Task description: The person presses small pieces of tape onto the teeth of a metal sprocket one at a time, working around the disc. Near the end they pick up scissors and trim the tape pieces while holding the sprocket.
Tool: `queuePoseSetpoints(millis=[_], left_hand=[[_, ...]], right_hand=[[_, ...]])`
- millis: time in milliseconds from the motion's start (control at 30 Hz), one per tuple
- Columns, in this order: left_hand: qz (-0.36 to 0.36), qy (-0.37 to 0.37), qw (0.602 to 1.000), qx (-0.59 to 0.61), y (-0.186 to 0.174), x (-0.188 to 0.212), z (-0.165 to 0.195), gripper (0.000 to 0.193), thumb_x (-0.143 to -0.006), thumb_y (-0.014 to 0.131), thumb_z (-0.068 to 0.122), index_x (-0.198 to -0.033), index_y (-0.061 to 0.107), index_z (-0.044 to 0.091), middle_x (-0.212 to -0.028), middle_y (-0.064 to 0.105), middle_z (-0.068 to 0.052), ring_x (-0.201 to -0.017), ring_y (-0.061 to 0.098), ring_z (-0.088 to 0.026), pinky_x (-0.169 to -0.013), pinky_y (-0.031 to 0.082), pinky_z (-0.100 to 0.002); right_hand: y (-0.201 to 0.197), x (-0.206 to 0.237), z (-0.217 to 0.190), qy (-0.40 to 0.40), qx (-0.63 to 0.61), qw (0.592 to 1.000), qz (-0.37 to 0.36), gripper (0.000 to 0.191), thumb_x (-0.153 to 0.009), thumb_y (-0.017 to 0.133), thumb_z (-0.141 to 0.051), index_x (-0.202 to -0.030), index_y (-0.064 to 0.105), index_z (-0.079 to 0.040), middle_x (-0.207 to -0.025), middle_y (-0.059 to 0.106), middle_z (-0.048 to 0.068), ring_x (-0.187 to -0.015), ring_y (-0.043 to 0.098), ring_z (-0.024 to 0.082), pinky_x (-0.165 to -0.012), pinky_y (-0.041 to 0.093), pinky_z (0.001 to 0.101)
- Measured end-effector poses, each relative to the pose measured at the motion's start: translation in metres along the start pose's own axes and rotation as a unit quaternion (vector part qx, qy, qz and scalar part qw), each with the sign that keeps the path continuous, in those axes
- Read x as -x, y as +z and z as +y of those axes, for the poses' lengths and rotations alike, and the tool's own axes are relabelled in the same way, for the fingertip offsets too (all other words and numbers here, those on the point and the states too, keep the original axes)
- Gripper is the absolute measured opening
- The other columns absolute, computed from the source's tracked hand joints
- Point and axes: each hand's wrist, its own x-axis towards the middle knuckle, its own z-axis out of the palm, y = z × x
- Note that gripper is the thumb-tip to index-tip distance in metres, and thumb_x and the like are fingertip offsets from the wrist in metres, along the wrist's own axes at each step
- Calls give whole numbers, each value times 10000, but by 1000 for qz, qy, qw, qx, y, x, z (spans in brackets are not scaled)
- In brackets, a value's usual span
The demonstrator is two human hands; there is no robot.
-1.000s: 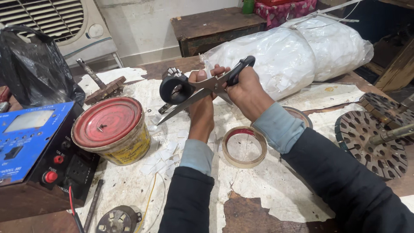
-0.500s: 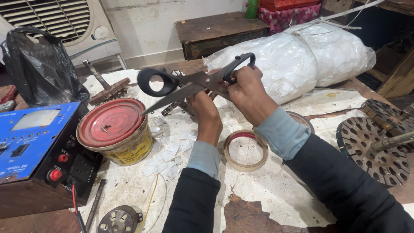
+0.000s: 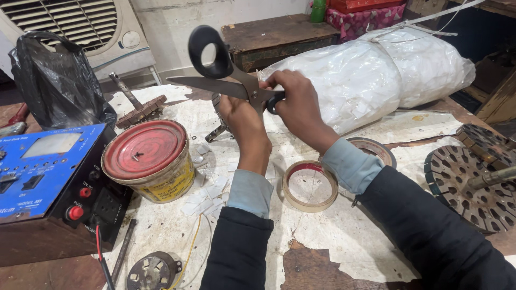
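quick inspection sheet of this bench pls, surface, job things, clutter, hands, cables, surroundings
surface: workbench under torn white paper, wood bare at the near edge
job things: black-handled scissors, raised above the bench
clutter: red-lidded tin, tape roll, paper scraps, slotted metal disc
hands: left hand by the scissors' pivot; right hand on the handle end
cables: yellow wire; red and black leads from the blue meter box
surroundings: white wrapped bundle, black plastic bag, air cooler
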Motion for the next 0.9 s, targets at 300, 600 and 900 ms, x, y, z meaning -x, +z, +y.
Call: queuePoseSetpoints(millis=[300,600,900], left_hand=[[42,-22,975,-219,-2,-5,0,344,-1025,374,234,-924,585,-18,-802,707,-120,-594,689,-156,-438,576,-287],[10,14,962,-273,1,3,7,380,-1054,382,294,-931,548,-25,-765,677,-145,-486,691,-208,-378,453,-294],[6,-116,993,-23,-8,-10,21,305,-1038,330,272,-1221,350,29,-975,645,-235,-639,737,-371,-500,636,-376]], right_hand=[[0,-5,-8,169,-63,983,-31,77,-853,679,-47,-927,700,-36,-779,746,108,-690,766,195,-605,552,334],[7,-5,29,192,-10,976,98,458,-835,870,-221,-1083,522,-58,-921,584,95,-843,604,269,-716,483,409],[-9,-5,27,68,101,981,148,974,-699,977,-159,-1430,341,-68,-1275,451,208,-1116,575,382,-829,494,487]])
